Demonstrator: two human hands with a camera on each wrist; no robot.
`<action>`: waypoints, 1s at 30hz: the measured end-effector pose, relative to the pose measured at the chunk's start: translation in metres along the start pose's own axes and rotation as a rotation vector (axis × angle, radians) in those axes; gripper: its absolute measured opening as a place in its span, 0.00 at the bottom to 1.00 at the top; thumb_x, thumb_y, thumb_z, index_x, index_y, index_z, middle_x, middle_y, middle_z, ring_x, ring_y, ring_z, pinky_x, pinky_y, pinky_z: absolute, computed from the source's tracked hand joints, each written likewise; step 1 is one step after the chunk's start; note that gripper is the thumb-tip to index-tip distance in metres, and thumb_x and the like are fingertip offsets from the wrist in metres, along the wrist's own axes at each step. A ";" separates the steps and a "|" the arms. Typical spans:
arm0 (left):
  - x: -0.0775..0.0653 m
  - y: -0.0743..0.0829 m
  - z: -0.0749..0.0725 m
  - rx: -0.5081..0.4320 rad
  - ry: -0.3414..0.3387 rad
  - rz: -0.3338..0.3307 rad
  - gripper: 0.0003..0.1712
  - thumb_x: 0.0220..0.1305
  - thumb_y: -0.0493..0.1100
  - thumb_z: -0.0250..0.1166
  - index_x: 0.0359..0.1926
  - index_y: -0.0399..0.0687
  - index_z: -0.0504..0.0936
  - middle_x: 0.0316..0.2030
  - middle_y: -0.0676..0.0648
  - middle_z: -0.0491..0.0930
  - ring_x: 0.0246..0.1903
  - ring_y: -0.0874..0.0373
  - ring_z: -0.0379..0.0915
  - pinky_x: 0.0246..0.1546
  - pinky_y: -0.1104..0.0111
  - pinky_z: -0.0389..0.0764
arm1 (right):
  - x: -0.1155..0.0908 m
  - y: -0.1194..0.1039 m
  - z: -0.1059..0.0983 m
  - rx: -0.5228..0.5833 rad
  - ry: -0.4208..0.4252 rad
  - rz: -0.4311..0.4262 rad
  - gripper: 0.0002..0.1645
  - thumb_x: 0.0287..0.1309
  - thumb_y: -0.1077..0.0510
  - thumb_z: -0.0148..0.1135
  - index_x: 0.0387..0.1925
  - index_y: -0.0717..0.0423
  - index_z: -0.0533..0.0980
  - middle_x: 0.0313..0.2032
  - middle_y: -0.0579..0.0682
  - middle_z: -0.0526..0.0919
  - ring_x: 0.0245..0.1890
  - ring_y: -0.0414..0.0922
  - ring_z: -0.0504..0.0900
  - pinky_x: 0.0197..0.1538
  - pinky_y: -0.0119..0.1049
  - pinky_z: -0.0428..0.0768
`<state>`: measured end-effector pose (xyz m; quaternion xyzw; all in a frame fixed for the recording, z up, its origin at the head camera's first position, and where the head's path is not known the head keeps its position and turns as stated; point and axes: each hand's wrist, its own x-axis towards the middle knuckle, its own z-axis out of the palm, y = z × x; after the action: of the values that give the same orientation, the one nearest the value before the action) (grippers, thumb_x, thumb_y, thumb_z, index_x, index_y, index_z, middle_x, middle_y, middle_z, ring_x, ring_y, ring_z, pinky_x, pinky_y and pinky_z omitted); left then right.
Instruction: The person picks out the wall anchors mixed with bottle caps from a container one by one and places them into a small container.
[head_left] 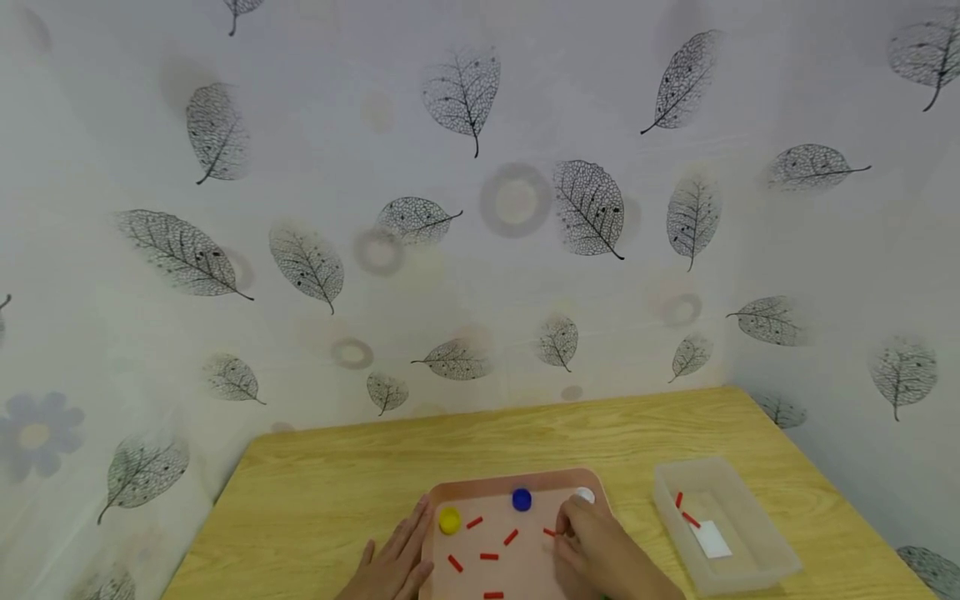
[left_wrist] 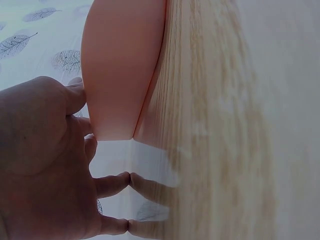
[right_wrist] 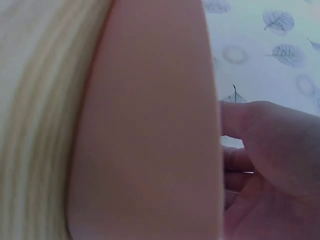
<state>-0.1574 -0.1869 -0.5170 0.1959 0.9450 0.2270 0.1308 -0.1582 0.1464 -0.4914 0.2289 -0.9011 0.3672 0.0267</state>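
A pink tray [head_left: 517, 484] lies on the wooden table, seen from above in the head view. My left hand [head_left: 393, 560] rests along its left side, fingers extended; in the left wrist view its upper fingers touch the tray wall [left_wrist: 122, 70] and two lower fingertips touch the table. Over the right part of the tray, my right hand [head_left: 600, 546] has curled fingers, pinching a short red stick [head_left: 549, 532] whose left end sticks out. Just beyond the knuckles is a white cap [head_left: 585, 495], partly covered. In the right wrist view the tray wall [right_wrist: 150, 120] hides the fingertips.
Inside the tray are a yellow cap [head_left: 449, 521], a blue cap [head_left: 522, 499] and several loose red sticks [head_left: 489, 557]. To the right stands a translucent bin [head_left: 750, 581] holding two red sticks [head_left: 691, 520] and a white card [head_left: 710, 540]. A leaf-patterned wall covering [head_left: 480, 275] borders the table.
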 end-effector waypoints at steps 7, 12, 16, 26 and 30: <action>-0.003 0.001 0.000 -0.015 0.020 0.019 0.37 0.72 0.65 0.33 0.75 0.61 0.39 0.74 0.58 0.36 0.71 0.47 0.40 0.52 0.26 0.39 | 0.003 0.005 -0.016 -0.048 0.023 0.075 0.08 0.58 0.65 0.59 0.30 0.50 0.70 0.24 0.38 0.69 0.22 0.31 0.66 0.25 0.27 0.71; 0.006 0.000 0.001 0.012 0.013 -0.008 0.38 0.71 0.67 0.31 0.75 0.61 0.39 0.74 0.56 0.37 0.69 0.42 0.46 0.51 0.25 0.43 | 0.003 0.007 -0.027 -0.039 0.041 0.171 0.08 0.58 0.65 0.59 0.35 0.50 0.71 0.25 0.38 0.71 0.24 0.33 0.69 0.26 0.28 0.71; 0.006 -0.002 0.002 0.026 0.009 -0.008 0.38 0.70 0.68 0.31 0.75 0.60 0.39 0.74 0.56 0.36 0.69 0.41 0.48 0.51 0.25 0.43 | -0.002 0.009 -0.035 -0.047 0.066 0.223 0.06 0.60 0.63 0.58 0.33 0.48 0.71 0.28 0.37 0.72 0.28 0.34 0.70 0.30 0.29 0.73; 0.006 -0.002 0.002 -0.013 0.036 -0.008 0.38 0.71 0.67 0.34 0.75 0.61 0.40 0.74 0.55 0.39 0.68 0.39 0.49 0.51 0.25 0.41 | -0.003 0.013 -0.054 -0.075 0.112 0.294 0.05 0.59 0.60 0.62 0.32 0.50 0.73 0.29 0.39 0.72 0.29 0.36 0.71 0.32 0.30 0.73; 0.005 -0.002 0.002 0.002 0.031 -0.003 0.38 0.71 0.67 0.33 0.75 0.61 0.40 0.74 0.55 0.38 0.68 0.40 0.49 0.51 0.25 0.42 | -0.005 0.016 -0.061 -0.108 0.162 0.291 0.06 0.57 0.62 0.63 0.29 0.50 0.73 0.28 0.40 0.72 0.28 0.37 0.70 0.32 0.30 0.73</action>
<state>-0.1622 -0.1856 -0.5206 0.1909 0.9475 0.2288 0.1163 -0.1678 0.2001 -0.4583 0.0637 -0.9380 0.3357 0.0580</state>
